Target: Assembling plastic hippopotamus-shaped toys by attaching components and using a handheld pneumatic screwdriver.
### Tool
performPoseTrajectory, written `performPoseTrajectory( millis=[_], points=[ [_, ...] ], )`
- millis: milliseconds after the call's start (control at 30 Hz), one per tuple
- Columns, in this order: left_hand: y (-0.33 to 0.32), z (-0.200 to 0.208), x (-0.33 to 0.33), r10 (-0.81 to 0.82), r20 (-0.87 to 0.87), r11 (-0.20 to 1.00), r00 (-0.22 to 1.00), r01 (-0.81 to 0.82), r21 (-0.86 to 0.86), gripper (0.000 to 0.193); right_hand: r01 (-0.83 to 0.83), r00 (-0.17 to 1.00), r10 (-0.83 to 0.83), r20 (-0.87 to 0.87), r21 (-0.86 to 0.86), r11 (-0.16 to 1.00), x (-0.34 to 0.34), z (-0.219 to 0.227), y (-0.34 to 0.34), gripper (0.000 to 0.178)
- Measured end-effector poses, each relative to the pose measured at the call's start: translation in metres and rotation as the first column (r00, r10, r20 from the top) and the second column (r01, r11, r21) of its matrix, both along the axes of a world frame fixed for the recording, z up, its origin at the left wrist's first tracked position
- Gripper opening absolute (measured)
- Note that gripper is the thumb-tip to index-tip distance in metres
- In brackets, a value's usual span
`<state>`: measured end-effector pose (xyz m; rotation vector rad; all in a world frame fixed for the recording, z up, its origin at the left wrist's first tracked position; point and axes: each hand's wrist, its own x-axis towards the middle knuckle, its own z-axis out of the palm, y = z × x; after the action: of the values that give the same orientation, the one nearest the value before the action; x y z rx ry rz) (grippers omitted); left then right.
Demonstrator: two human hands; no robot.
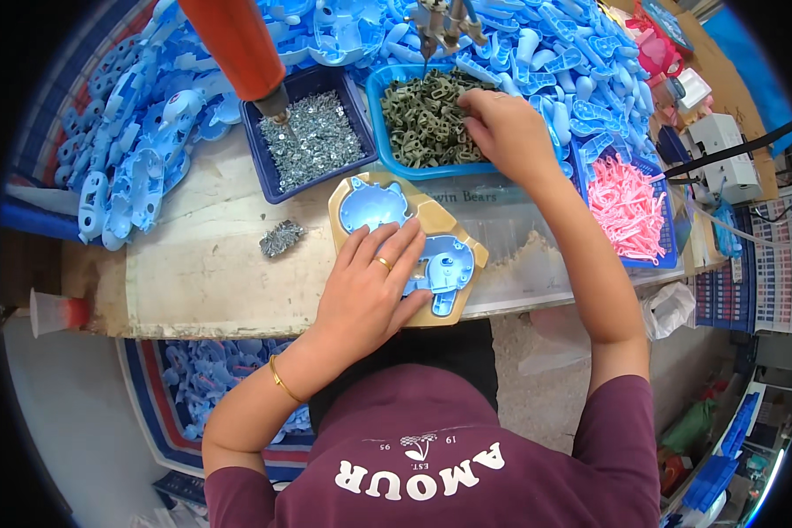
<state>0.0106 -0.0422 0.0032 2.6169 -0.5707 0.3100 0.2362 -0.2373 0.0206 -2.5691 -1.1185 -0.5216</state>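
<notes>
Over olive clips [418, 123], the right hand's [509, 134] grip is unclear; the left hand [361, 280] lies flat across blue casings [450, 267].

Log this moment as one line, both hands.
left hand: over blue shells on tan fixture | right hand: at olive parts in turquoise tray | nearby: metal parts in navy bin

Shells [371, 206] in fixture [433, 216], before small-parts tray [440, 172]

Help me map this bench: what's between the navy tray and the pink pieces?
The head view shows a turquoise tray of olive parts, the right hand and its forearm.
</notes>
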Motion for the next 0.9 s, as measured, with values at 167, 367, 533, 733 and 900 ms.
performPoseTrajectory(
  millis=[167, 367, 533, 733, 900],
  points=[
    [0.004, 0.006, 0.003, -0.026, -0.008, 1.0, 1.0, 0.025, -0.012, 0.064, 0.047, 0.924, 0.083, -0.372, 0.327, 0.944, 0.0, 0.018, -0.018, 0.019],
    [0.007, 0.014, 0.014, -0.049, -0.002, 0.999, 0.999, 0.049, -0.005, 0.061, 0.212, 0.611, 0.304, -0.731, 0.521, 0.827, -0.025, 0.037, -0.043, 0.018],
    [-0.013, 0.031, 0.023, 0.01, 0.052, 0.943, 0.999, 0.008, -0.332, 0.047, 0.009, 0.63, 0.349, -0.693, 0.456, 0.89, -0.074, 0.05, -0.05, 0.015],
    [-0.029, 0.026, 0.027, -0.119, -0.292, 0.797, 0.949, -0.084, -0.599, 0.038, -0.11, 0.543, 0.356, -0.761, 0.356, 0.928, -0.117, 0.061, -0.036, 0.022],
    [-0.017, 0.029, 0.02, -0.101, -0.275, 0.812, 0.956, -0.08, -0.578, 0.018, 0.194, 0.807, -0.012, -0.591, 0.246, 0.95, -0.085, 0.051, -0.106, 0.026]
  ],
)
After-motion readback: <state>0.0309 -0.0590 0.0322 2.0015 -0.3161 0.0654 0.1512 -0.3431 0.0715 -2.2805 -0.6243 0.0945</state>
